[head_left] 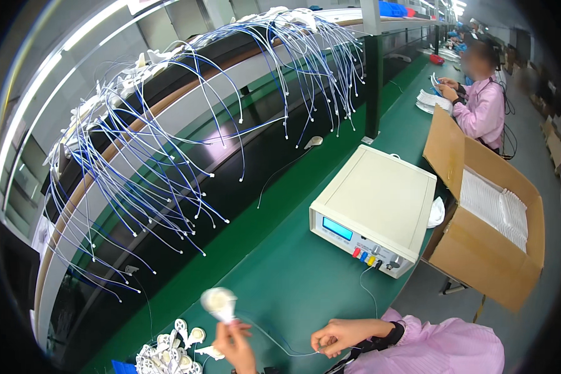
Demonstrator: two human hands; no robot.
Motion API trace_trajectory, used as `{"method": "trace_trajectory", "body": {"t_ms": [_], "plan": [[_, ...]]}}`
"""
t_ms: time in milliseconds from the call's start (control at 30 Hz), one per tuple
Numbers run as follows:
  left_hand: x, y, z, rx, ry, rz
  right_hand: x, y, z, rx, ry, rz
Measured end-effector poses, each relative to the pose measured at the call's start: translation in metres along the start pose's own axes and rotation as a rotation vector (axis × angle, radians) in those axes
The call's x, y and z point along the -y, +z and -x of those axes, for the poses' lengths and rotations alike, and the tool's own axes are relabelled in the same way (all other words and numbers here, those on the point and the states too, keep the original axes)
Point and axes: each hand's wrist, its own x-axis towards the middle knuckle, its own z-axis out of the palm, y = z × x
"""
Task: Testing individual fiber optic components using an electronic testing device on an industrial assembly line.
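Observation:
My left hand (235,348) holds up a white plastic part (219,304) with a round cream head and a short tapered neck, slightly blurred. A thin blue-and-white cable (274,341) curves from this part over to my right hand (349,333). The fingers of that hand are closed in a pinch on the cable near its end. Just left of my left hand lies a pile of similar white parts (168,355) with round discs. Beyond my right hand stands a cream test instrument (374,193) with a lit blue display and coloured sockets; a thin lead (366,287) hangs from its front.
Many blue-and-white cables (149,162) with small white plugs dangle from the shelf (187,93). An open cardboard box (486,255) holding rows of white pieces stands right of the instrument. Farther along the green bench (274,255), a person in pink (483,109) handles white parts.

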Motion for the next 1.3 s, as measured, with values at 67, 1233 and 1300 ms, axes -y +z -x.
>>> {"method": "trace_trajectory", "body": {"t_ms": [67, 1233, 1300], "plan": [[-0.019, -0.015, 0.009, -0.222, -0.189, 0.339, 0.003, 0.001, -0.002, 0.002, 0.020, -0.004], [0.176, -0.010, -0.190, 0.193, -0.544, 0.483, -0.017, 0.002, 0.000, -0.809, 0.037, 0.160], [0.197, -0.037, -0.194, 0.141, -0.464, 0.090, -0.023, 0.000, 0.000, -0.823, 0.043, 0.168]]}}
